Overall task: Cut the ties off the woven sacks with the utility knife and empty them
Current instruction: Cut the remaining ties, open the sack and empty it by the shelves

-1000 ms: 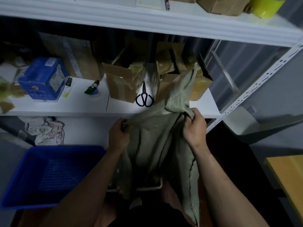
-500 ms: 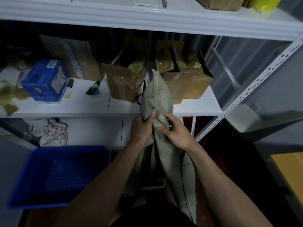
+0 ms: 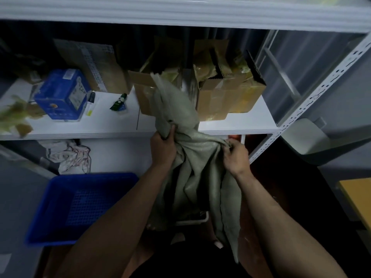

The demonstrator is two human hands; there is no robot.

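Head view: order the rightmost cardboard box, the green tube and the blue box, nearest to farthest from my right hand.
From the right hand:
1. Rightmost cardboard box, on the shelf just above it.
2. Green tube, mid-shelf, leftward.
3. Blue box, shelf's far left.

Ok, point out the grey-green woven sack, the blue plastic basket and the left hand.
grey-green woven sack point(image 3: 197, 173): head view, middle of the hanging folds.
blue plastic basket point(image 3: 56, 207): head view, left inner wall.
left hand point(image 3: 162, 146): head view, back of the hand.

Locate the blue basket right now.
Head view, lower left: the blue basket sits below the white shelf, left of the woven sack.
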